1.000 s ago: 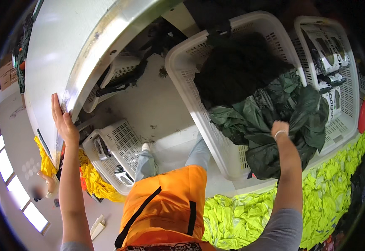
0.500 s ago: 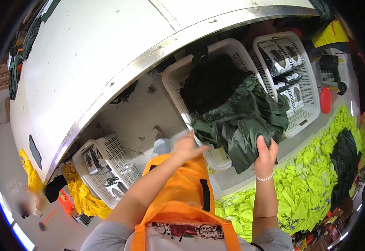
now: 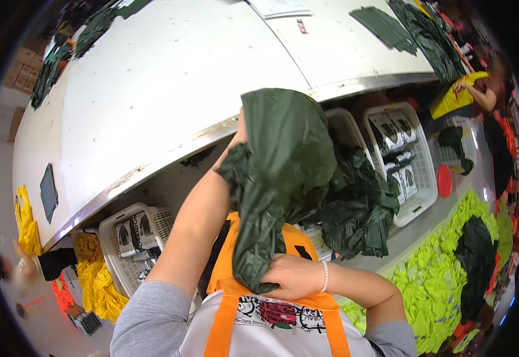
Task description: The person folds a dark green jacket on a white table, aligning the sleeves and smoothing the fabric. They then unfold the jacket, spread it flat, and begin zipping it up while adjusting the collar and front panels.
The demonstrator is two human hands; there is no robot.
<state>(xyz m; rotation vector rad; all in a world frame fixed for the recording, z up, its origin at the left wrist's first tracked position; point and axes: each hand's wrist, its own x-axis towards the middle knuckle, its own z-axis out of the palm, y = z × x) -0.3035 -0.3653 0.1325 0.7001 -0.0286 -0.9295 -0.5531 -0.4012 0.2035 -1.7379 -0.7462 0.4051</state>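
Observation:
A dark green garment (image 3: 286, 143) of thin, shiny material hangs in front of me, raised to the height of the white table's edge. My left hand (image 3: 241, 127) is up at its top left; the cloth covers the fingers, so their grip is hidden. Low down by my orange apron (image 3: 226, 262), my right hand (image 3: 292, 276) is closed on the garment's lower end. More dark green material (image 3: 357, 208) spills over the near side of a white basket (image 3: 344, 121) behind the held piece.
The white table (image 3: 170, 77) curves across the far side. Another white basket (image 3: 421, 199) with packaged goods stands at the right, beside a red round thing (image 3: 444, 181). Bright yellow-green garments (image 3: 432, 285) are heaped lower right. At left are a white basket (image 3: 111, 238) and yellow garments (image 3: 95, 276). A person (image 3: 488, 95) stands far right.
The dark green garment has been lifted out from the basket and drawn toward me. My left hand rose and went behind the cloth; my right hand came in to my apron. The view shifted.

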